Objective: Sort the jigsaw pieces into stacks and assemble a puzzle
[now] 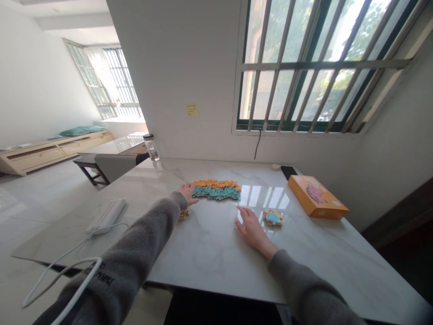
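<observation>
Orange pieces (216, 183) and teal pieces (216, 193) lie in two long, overlapping rows on the white marble-look table (206, 253). They look like flat cardboard puzzle pieces. At the left end of the rows is my left hand (187, 194), fingers apart and touching or nearly touching the end pieces. Partly hidden behind my left wrist sits a small yellowish pile (183, 215). My right hand (252, 229) is low over the table, palm inward, with its fingers stretched out and nothing in them. Just right of it lies a small stack of light-blue and orange pieces (273, 217).
An orange box (316, 197) stands at the right, with a black phone (288, 172) behind it. A clear bottle (151, 147) is at the far left corner. On the left lies a white power strip (107, 216) with its cable (67, 257) near my left arm.
</observation>
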`<state>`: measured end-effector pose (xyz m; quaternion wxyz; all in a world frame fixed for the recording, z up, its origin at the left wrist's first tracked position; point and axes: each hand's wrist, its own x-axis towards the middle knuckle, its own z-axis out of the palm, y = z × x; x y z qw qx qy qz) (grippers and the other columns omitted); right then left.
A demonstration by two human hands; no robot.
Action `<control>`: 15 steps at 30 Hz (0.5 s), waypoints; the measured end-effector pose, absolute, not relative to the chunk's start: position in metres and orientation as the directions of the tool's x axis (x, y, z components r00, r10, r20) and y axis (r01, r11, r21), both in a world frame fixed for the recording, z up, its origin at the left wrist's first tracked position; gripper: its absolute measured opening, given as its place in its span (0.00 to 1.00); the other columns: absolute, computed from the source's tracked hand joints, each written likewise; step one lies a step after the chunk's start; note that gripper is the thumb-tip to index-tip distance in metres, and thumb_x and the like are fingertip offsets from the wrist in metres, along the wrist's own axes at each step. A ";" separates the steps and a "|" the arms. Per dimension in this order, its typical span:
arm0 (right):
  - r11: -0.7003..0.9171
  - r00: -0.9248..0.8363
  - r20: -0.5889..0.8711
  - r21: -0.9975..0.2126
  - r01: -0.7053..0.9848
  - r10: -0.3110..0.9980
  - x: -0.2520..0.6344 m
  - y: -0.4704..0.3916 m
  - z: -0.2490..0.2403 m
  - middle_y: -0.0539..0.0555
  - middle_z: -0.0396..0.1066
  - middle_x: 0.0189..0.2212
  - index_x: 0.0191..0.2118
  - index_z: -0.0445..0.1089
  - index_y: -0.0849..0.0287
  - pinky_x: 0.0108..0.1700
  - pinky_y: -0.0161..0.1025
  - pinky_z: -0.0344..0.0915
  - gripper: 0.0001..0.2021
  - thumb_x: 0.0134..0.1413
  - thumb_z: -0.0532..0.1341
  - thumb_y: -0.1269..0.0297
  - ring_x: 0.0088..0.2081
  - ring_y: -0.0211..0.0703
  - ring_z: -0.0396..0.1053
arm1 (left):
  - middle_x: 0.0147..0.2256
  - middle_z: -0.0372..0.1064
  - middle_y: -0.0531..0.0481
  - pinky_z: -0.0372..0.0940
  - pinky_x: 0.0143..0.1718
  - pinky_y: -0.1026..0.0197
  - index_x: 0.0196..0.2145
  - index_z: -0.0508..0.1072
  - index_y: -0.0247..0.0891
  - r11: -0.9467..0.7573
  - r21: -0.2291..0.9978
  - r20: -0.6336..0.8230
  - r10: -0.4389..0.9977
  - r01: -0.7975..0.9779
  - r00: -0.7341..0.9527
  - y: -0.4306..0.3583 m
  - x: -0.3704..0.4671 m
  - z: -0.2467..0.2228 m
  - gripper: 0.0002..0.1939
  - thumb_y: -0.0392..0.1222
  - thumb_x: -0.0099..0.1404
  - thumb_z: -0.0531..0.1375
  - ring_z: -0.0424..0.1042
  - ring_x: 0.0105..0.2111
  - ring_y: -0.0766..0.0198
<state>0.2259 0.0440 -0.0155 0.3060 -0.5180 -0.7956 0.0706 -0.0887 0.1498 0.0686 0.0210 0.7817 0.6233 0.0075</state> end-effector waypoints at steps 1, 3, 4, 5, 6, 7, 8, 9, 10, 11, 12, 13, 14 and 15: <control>0.443 -0.250 0.429 -0.443 0.779 0.868 0.222 0.052 -0.016 0.64 0.61 0.57 0.64 0.56 0.61 0.62 0.53 0.59 0.25 0.62 0.54 0.65 0.59 0.54 0.59 | 0.60 0.57 0.36 0.60 0.56 0.44 0.65 0.55 0.41 -0.196 0.033 -0.013 0.980 0.980 0.197 0.155 -0.083 0.066 0.40 0.56 0.58 0.61 0.61 0.57 0.40; 0.418 -0.194 0.458 -0.460 0.783 0.868 0.215 0.069 -0.016 0.66 0.60 0.58 0.63 0.57 0.62 0.62 0.55 0.59 0.25 0.62 0.54 0.64 0.60 0.55 0.58 | 0.62 0.55 0.36 0.60 0.55 0.43 0.65 0.54 0.44 -0.179 0.024 -0.025 0.984 0.984 0.179 0.164 -0.072 0.061 0.43 0.59 0.56 0.62 0.58 0.59 0.38; 0.409 -0.172 0.472 -0.464 0.786 0.865 0.212 0.077 -0.016 0.66 0.59 0.58 0.63 0.57 0.62 0.63 0.56 0.58 0.25 0.62 0.54 0.64 0.60 0.56 0.58 | 0.62 0.54 0.36 0.60 0.56 0.43 0.65 0.55 0.45 -0.181 0.022 -0.033 0.983 0.983 0.181 0.167 -0.067 0.058 0.44 0.60 0.56 0.63 0.57 0.59 0.38; 0.404 -0.156 0.484 -0.465 0.788 0.861 0.209 0.083 -0.015 0.66 0.59 0.58 0.63 0.57 0.63 0.63 0.56 0.58 0.25 0.62 0.54 0.65 0.60 0.56 0.58 | 0.63 0.53 0.36 0.59 0.57 0.43 0.65 0.55 0.46 -0.183 0.021 -0.043 0.982 0.983 0.184 0.170 -0.063 0.056 0.45 0.62 0.55 0.63 0.56 0.60 0.38; 0.402 -0.144 0.496 -0.465 0.789 0.856 0.206 0.089 -0.015 0.66 0.59 0.58 0.63 0.58 0.62 0.63 0.56 0.58 0.25 0.62 0.54 0.65 0.60 0.56 0.58 | 0.63 0.53 0.36 0.58 0.57 0.44 0.65 0.55 0.45 -0.185 0.020 -0.054 0.981 0.983 0.186 0.172 -0.058 0.054 0.46 0.63 0.54 0.63 0.55 0.61 0.38; 0.401 -0.136 0.505 -0.464 0.790 0.853 0.204 0.093 -0.014 0.65 0.60 0.57 0.63 0.58 0.61 0.63 0.56 0.58 0.25 0.61 0.54 0.65 0.60 0.56 0.58 | 0.63 0.53 0.35 0.57 0.58 0.44 0.65 0.56 0.45 -0.185 0.019 -0.067 0.980 0.983 0.186 0.174 -0.055 0.053 0.47 0.65 0.53 0.63 0.55 0.61 0.37; 0.399 -0.129 0.511 -0.464 0.791 0.850 0.203 0.097 -0.014 0.65 0.60 0.57 0.63 0.58 0.61 0.63 0.55 0.58 0.25 0.61 0.54 0.65 0.60 0.55 0.58 | 0.63 0.54 0.35 0.57 0.58 0.44 0.65 0.56 0.44 -0.184 0.020 -0.078 0.980 0.983 0.185 0.176 -0.052 0.051 0.48 0.68 0.52 0.62 0.56 0.61 0.37; 0.398 -0.125 0.514 -0.463 0.792 0.848 0.202 0.099 -0.014 0.64 0.61 0.57 0.63 0.58 0.60 0.62 0.55 0.58 0.25 0.61 0.54 0.66 0.60 0.55 0.58 | 0.62 0.55 0.34 0.57 0.57 0.43 0.65 0.56 0.44 -0.182 0.021 -0.088 0.979 0.983 0.183 0.177 -0.049 0.050 0.49 0.70 0.52 0.61 0.56 0.60 0.37; 0.396 -0.124 0.515 -0.462 0.794 0.848 0.202 0.100 -0.014 0.64 0.61 0.56 0.63 0.58 0.60 0.62 0.54 0.59 0.25 0.61 0.54 0.66 0.59 0.55 0.59 | 0.62 0.55 0.34 0.58 0.57 0.43 0.64 0.57 0.43 -0.178 0.023 -0.095 0.979 0.984 0.180 0.178 -0.047 0.049 0.50 0.72 0.51 0.60 0.57 0.60 0.36; 0.395 -0.124 0.514 -0.459 0.796 0.849 0.202 0.101 -0.014 0.63 0.61 0.56 0.63 0.58 0.60 0.62 0.54 0.59 0.25 0.61 0.54 0.66 0.59 0.54 0.59 | 0.62 0.55 0.33 0.58 0.56 0.43 0.64 0.57 0.43 -0.174 0.024 -0.096 0.980 0.984 0.175 0.179 -0.044 0.049 0.50 0.74 0.51 0.59 0.58 0.59 0.36; 0.393 -0.124 0.514 -0.456 0.799 0.849 0.202 0.101 -0.014 0.63 0.61 0.56 0.63 0.58 0.60 0.62 0.53 0.59 0.25 0.61 0.54 0.65 0.59 0.54 0.60 | 0.62 0.55 0.33 0.58 0.56 0.43 0.63 0.58 0.42 -0.168 0.024 -0.090 0.981 0.985 0.170 0.180 -0.042 0.048 0.50 0.75 0.51 0.57 0.59 0.59 0.36; 0.389 -0.123 0.513 -0.452 0.802 0.850 0.203 0.102 -0.014 0.63 0.61 0.56 0.63 0.59 0.61 0.62 0.52 0.59 0.25 0.61 0.54 0.65 0.58 0.54 0.60 | 0.62 0.55 0.33 0.58 0.55 0.43 0.63 0.59 0.41 -0.162 0.023 -0.078 0.984 0.987 0.163 0.180 -0.039 0.047 0.50 0.76 0.51 0.56 0.59 0.58 0.36; 0.383 -0.120 0.511 -0.447 0.808 0.851 0.202 0.103 -0.013 0.64 0.61 0.56 0.63 0.59 0.61 0.62 0.52 0.60 0.24 0.61 0.54 0.65 0.58 0.54 0.60 | 0.62 0.56 0.32 0.58 0.55 0.43 0.62 0.60 0.41 -0.155 0.022 -0.061 0.986 0.988 0.157 0.180 -0.037 0.046 0.49 0.76 0.52 0.56 0.59 0.58 0.36; 0.375 -0.118 0.510 -0.438 0.817 0.852 0.201 0.103 -0.012 0.64 0.62 0.56 0.63 0.59 0.61 0.61 0.52 0.60 0.24 0.61 0.54 0.66 0.59 0.54 0.60 | 0.61 0.57 0.32 0.57 0.55 0.43 0.61 0.61 0.40 -0.152 0.021 -0.042 0.987 0.988 0.153 0.180 -0.034 0.044 0.49 0.76 0.52 0.56 0.59 0.58 0.36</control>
